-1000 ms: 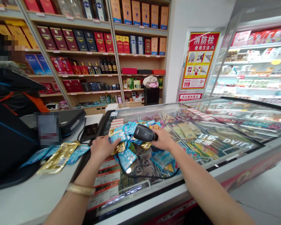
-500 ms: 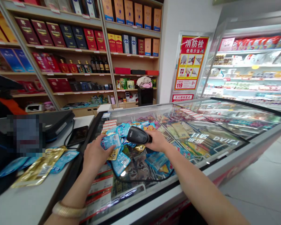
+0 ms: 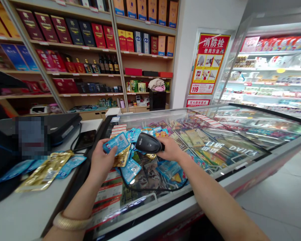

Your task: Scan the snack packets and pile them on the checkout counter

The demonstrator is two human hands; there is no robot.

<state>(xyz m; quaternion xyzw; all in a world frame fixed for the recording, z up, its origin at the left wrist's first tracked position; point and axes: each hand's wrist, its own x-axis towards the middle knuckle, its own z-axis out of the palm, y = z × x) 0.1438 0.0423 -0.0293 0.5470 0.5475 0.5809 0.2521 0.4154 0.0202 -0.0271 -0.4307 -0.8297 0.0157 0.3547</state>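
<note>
"Blue packet (image 3: 117, 143): how do we find it held?"

"We see the left hand (image 3: 101, 159) pinching it between thumb and fingers, above the freezer's (image 3: 175, 213) left end."

"And the right hand (image 3: 172, 149)?"

"We note fingers curled around the scanner (image 3: 148, 143) above the packet pile (image 3: 131, 170); farther left, a gold packet (image 3: 46, 172) lies on the counter (image 3: 22, 216)."

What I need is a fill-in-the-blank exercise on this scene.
The left grip holds a packet coloured ____.
The scanner in the right grip points toward the picture's ____ edge.
A ____ pouch overlaps blue packets on the white counter.
The red poster shows the number ____.

Missing words: blue; left; gold; 119.
</note>
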